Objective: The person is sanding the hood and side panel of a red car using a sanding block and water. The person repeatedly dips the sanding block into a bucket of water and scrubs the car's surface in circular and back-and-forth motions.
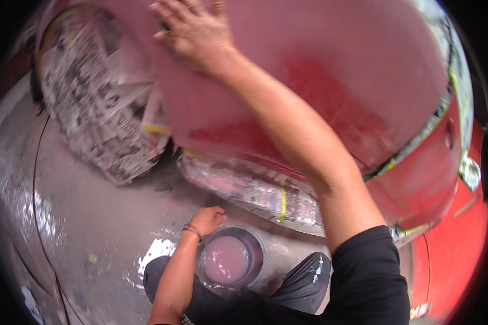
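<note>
My right hand (196, 38) lies on the dull red car panel (385, 49), its fingers stretched out and slightly apart. A small dark spot shows by its fingers; whatever may be under the palm is hidden. Down by the floor, my left hand (207, 220) is closed with curled fingers, beside the rim of a grey bucket (259, 250). What it holds, if anything, cannot be made out. Cloudy pink liquid (226, 260) stands in the bucket, between my knees. The panel is mostly matte and pinkish, with brighter red patches low down.
Newspaper (100, 103) covers the wheel at the left. More wrapped paper with yellow tape (281, 203) runs along the car's lower edge. A thin dark cable (35, 179) crosses the wet grey floor (108, 216). A bright red panel (444, 249) is at the right.
</note>
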Tool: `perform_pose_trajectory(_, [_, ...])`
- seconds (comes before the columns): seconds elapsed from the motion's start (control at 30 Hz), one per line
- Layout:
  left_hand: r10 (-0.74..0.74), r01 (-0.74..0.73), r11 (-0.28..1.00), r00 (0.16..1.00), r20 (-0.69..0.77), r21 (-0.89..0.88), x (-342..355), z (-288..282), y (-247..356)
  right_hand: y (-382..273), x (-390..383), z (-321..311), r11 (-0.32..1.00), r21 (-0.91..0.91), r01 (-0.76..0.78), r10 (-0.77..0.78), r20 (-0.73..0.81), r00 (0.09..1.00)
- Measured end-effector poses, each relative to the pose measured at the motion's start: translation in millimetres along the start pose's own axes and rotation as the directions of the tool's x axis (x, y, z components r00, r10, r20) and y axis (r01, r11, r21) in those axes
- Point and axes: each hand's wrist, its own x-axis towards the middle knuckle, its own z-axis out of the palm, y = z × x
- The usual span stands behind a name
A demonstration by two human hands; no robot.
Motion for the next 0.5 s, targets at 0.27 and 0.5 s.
perform_pose_trajectory(0.27, [-0.066,0.064,0.989,0.998,0.006,0.131,-12,-54,-33,122,-280,-191,0.754,-0.530,-0.389,0.578,0.253,0.776])
perform_pose_trajectory(0.5, [-0.115,0.083,0.973,0.984,0.138,0.216,-3,-12,-20,67,-145,-97,0.842,-0.345,-0.414,0.471,0.098,0.877])
